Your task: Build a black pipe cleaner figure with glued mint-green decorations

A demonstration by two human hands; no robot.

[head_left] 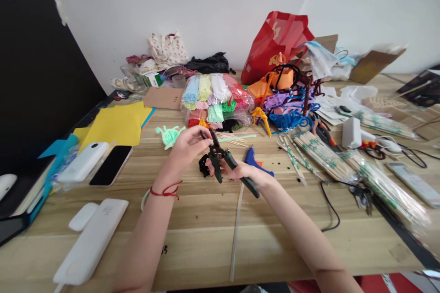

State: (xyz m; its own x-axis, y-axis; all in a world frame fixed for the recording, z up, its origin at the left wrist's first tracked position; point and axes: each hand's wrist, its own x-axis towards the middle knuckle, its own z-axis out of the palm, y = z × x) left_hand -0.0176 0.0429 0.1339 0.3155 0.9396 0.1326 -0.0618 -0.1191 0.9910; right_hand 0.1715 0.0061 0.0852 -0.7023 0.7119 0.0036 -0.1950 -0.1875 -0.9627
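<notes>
My right hand (245, 171) is wrapped round a pair of dark-handled pliers (216, 150), whose jaws point up and away from me and whose handles are spread. At the jaws, my left hand (189, 146) has its fingers pinched together; what they hold, if anything, is hidden. A small black fuzzy bundle (203, 165) shows just below the left fingers, partly covered by the hands. Behind my right hand lies a blue glue gun (252, 160), with a clear glue stick (237, 233) stretching towards me on the table. A mint-green fuzzy coil (170, 136) lies left of my left hand.
Bagged coloured pipe cleaners (216, 96) lie ahead, beside an orange, purple and blue craft pile (285, 96) and a red bag (275, 41). Wrapped stick bundles (323, 155) lie right. Yellow sheets (117, 123), a phone (111, 165) and a white power bank (92, 242) lie left.
</notes>
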